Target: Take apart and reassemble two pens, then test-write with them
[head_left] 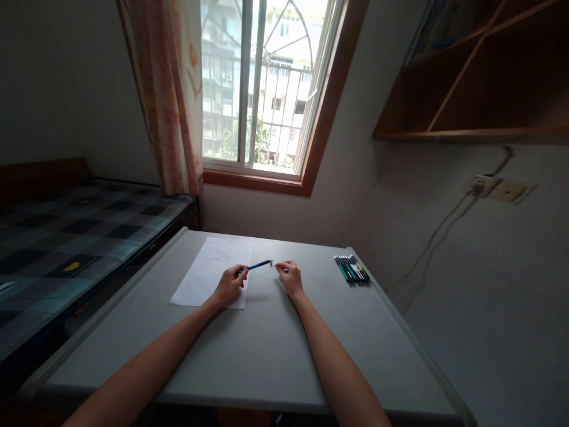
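I hold the pen in my left hand, and the grip is narrow: my fingers are closed around its rear part. The pen is blue with a black front, and it lies in the air above the table, slightly tilted, with the tip directed to the right and a little upward in the view. My right hand is just beside this tip. Its thumb and finger come near to each other, in the manner of a pinch. Something small and pale is between them and the tip, but it is too small for me to name, and I cannot tell if these fingers hold it.

Under and beside my left hand is the paper, which lies flat on the table. On its upper part there is faint writing, too small for reading. Well to the right, near the table's edge, lie the other pens, side by side in a close row; most are dark, and some show green, white or yellow parts.

Behind the table is the window with bars outside, and the curtain hangs at its left side. The bed with checked cover stands at left. On the right wall I see the shelf and, below it, the socket.
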{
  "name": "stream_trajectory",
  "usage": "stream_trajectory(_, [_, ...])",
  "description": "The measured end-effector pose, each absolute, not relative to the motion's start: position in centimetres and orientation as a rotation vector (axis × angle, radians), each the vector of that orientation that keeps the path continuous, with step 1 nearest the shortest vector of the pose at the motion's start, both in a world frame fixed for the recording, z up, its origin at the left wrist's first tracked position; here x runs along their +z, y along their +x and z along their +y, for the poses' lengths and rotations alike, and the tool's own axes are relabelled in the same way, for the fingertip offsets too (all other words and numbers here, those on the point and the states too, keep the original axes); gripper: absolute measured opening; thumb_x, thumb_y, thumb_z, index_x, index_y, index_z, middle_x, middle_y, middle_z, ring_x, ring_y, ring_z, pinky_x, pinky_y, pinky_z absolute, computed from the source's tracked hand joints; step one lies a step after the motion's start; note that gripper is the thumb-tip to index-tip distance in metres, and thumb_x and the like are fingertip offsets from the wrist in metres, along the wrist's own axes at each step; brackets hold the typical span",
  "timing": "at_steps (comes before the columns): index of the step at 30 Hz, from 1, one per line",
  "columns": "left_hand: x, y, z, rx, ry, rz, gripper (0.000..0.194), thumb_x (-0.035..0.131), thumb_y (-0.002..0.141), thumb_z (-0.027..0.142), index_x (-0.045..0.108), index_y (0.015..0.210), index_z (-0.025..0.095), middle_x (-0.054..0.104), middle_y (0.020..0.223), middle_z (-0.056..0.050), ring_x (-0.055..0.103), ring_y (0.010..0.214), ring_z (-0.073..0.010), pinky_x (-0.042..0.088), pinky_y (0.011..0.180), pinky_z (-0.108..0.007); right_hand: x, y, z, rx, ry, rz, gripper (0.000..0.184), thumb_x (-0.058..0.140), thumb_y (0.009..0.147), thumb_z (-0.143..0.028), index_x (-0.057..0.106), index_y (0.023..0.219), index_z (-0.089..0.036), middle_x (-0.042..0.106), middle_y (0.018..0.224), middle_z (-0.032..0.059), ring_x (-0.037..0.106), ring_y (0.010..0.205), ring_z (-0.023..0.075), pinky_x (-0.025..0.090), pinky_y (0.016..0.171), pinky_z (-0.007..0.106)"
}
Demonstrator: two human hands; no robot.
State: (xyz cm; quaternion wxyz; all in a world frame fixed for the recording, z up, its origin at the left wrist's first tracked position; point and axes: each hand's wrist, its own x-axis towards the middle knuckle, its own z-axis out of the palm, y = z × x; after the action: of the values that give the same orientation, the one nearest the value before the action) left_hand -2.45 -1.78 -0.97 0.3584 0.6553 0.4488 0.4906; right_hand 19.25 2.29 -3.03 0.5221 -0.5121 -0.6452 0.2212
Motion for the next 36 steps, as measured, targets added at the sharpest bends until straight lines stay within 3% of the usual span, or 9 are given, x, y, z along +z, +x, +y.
stream_trajectory(4, [-0.9,-2.5,-1.8,1.267,1.689,1.156,0.03,0.049,0.077,0.04,0.059,0.087,0.014,0.057,0.064,-0.001,0.053,0.048,-0.0104,0.043,0.049,-0.022,-2.9,19.6,2.2,0.292,-1.326,-1.642,0.017,0.052,0.075,-0.025,0.068,0.075,-0.019,0.058,0.076,0.0044,0.055,0.067,0.0139,0.045,0.069,0.027])
stream_trajectory(12, [-0.7,-2.4,-1.9,1.256,1.691,1.17,0.031,0.049,0.076,0.042,0.059,0.085,0.014,0.057,0.063,-0.001,0.053,0.047,-0.0108,0.043,0.049,-0.023,-2.7,19.7,2.3,0.186,-1.454,-1.756,0.021,0.044,0.079,-0.018,0.064,0.085,-0.02,0.058,0.081,0.0037,0.054,0.066,0.0127,0.042,0.068,0.024])
stream_trajectory(19, [-0.9,-2.3,-1.8,1.246,1.689,1.186,0.032,0.05,0.075,0.043,0.06,0.086,0.014,0.057,0.063,0.0,0.053,0.047,-0.0107,0.043,0.05,-0.023,-1.9,19.4,1.5,0.006,-1.623,-1.967,0.017,0.047,0.08,-0.018,0.063,0.083,-0.023,0.058,0.084,0.0039,0.051,0.082,0.0157,0.037,0.072,0.024])
stream_trajectory(32, [-0.7,-2.4,-2.0,1.233,1.714,1.187,0.031,0.05,0.075,0.041,0.06,0.086,0.014,0.057,0.062,0.0,0.053,0.047,-0.0108,0.043,0.05,-0.023,-1.6,19.0,0.8,-0.028,-1.671,-2.147,0.034,0.045,0.081,-0.043,0.055,0.109,-0.026,0.051,0.113,0.0063,0.036,0.105,0.0236,0.03,0.086,0.035])
stream_trajectory(36, [-0.8,-2.4,-2.0,1.218,1.73,1.186,0.032,0.049,0.077,0.042,0.06,0.087,0.014,0.057,0.064,-0.001,0.054,0.048,-0.0112,0.043,0.051,-0.024,-1.9,19.0,1.0,-0.017,-1.626,-2.16,0.034,0.045,0.08,-0.043,0.055,0.11,-0.028,0.051,0.114,0.0073,0.036,0.105,0.0252,0.03,0.084,0.038])
